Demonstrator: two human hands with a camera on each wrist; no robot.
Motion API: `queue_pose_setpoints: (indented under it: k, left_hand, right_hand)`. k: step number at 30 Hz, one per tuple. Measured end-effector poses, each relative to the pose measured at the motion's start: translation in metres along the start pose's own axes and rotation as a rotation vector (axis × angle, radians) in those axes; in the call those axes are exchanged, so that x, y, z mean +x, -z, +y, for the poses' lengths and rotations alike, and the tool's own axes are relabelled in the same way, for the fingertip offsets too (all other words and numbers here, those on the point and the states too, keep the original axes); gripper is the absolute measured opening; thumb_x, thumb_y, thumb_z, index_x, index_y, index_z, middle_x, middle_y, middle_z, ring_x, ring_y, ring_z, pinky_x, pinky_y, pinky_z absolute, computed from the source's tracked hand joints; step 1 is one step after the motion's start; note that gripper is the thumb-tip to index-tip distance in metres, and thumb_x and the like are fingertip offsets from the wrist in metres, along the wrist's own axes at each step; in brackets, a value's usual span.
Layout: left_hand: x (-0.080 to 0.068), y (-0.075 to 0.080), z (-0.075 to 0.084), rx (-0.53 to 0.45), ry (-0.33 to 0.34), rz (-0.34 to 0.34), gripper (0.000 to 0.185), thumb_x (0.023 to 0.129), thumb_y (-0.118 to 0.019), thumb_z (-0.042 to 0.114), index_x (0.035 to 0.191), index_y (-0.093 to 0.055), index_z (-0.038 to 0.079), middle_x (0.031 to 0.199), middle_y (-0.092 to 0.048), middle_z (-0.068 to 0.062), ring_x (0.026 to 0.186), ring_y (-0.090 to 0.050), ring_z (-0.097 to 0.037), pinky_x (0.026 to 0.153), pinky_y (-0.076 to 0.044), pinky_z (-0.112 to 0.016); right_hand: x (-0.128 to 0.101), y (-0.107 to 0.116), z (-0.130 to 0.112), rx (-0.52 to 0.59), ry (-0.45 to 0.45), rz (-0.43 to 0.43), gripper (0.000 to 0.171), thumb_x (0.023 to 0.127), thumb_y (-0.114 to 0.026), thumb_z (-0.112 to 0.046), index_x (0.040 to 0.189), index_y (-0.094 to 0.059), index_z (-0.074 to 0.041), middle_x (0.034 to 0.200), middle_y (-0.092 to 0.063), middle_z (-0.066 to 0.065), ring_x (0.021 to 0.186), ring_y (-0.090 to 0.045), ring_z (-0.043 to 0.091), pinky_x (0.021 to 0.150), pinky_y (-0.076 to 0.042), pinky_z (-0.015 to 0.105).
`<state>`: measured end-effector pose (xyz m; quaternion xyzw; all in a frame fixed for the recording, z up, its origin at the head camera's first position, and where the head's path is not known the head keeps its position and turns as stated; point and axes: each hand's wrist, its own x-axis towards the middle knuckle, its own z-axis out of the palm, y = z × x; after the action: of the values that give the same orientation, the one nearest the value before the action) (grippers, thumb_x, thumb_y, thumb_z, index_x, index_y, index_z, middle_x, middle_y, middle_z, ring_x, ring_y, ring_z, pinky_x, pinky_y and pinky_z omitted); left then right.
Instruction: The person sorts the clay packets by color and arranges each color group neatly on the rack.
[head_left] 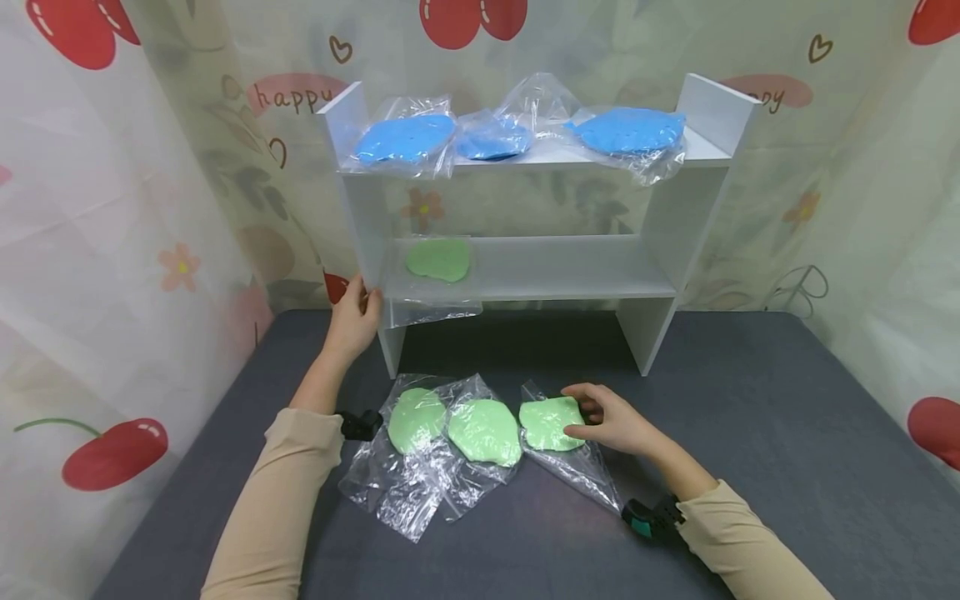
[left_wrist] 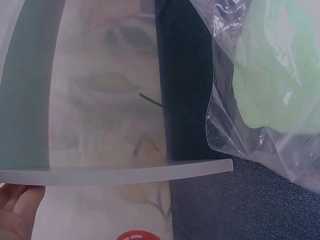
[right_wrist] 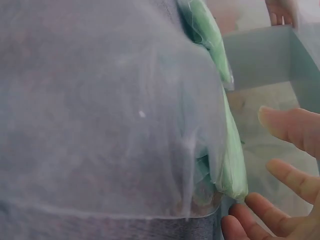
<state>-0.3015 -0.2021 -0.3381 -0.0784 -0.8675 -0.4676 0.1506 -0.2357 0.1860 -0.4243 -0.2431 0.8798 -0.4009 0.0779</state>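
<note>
Lying beside right fingers [right_wrist: 292, 181], green slab [head_left: 546, 423]

On the backdrop cloth [head_left: 637, 42], a pink oval [head_left: 296, 93] between ten and eleven o'clock is reading "happy"; around two o'clock, another oval [head_left: 787, 90], partly hidden by the shelf [head_left: 716, 108], is showing "py".

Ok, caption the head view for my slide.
Left hand at a white shelf unit, right hand at a bagged green piece.
</note>
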Motion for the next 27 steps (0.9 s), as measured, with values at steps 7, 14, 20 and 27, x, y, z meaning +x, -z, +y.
queue_pose_setpoints:
  k: [7,14,20,27]
  left_hand:
    - [0.0005,-0.0005,-0.0003,0.006,0.004,0.0,0.046,0.1,-0.035,0.019,0.144,-0.029,0.007,0.145,-0.039,-0.022,0.134,-0.039,-0.036,0.104,-0.04,-0.049]
    - [0.0005,-0.0005,-0.0005,0.005,0.003,0.006,0.047,0.099,-0.035,0.019,0.144,-0.029,0.006,0.144,-0.04,-0.023,0.133,-0.04,-0.036,0.104,-0.04,-0.049]
    - [0.0003,-0.0004,-0.0009,-0.001,0.004,-0.002,0.048,0.1,-0.034,0.019,0.145,-0.028,0.006,0.145,-0.038,-0.022,0.134,-0.039,-0.036,0.105,-0.039,-0.049]
    - [-0.0006,0.0,0.0012,-0.009,0.001,-0.001,0.047,0.099,-0.034,0.018,0.145,-0.028,0.006,0.145,-0.038,-0.022,0.134,-0.038,-0.036,0.105,-0.039,-0.049]
  right_hand:
    - [-0.0017,-0.0035,-0.0012,0.002,-0.034,-0.01,0.062,0.082,-0.072,-0.022,0.132,-0.045,0.002,0.126,-0.041,0.029,0.109,-0.051,0.041,0.089,-0.05,0.047]
    - [-0.0033,-0.0052,0.005,-0.017,-0.035,-0.057,0.067,0.079,-0.075,-0.025,0.133,-0.044,-0.001,0.126,-0.041,0.026,0.106,-0.051,0.034,0.086,-0.048,0.043]
    - [-0.0035,-0.0046,0.0074,0.001,0.003,-0.088,0.076,0.073,-0.08,-0.022,0.134,-0.042,0.001,0.12,-0.045,0.024,0.094,-0.05,0.023,0.076,-0.046,0.029]
    - [-0.0031,-0.0048,0.0063,0.015,0.009,-0.12,0.077,0.073,-0.08,-0.02,0.135,-0.039,0.002,0.105,-0.053,0.019,0.081,-0.052,0.016,0.068,-0.048,0.023]
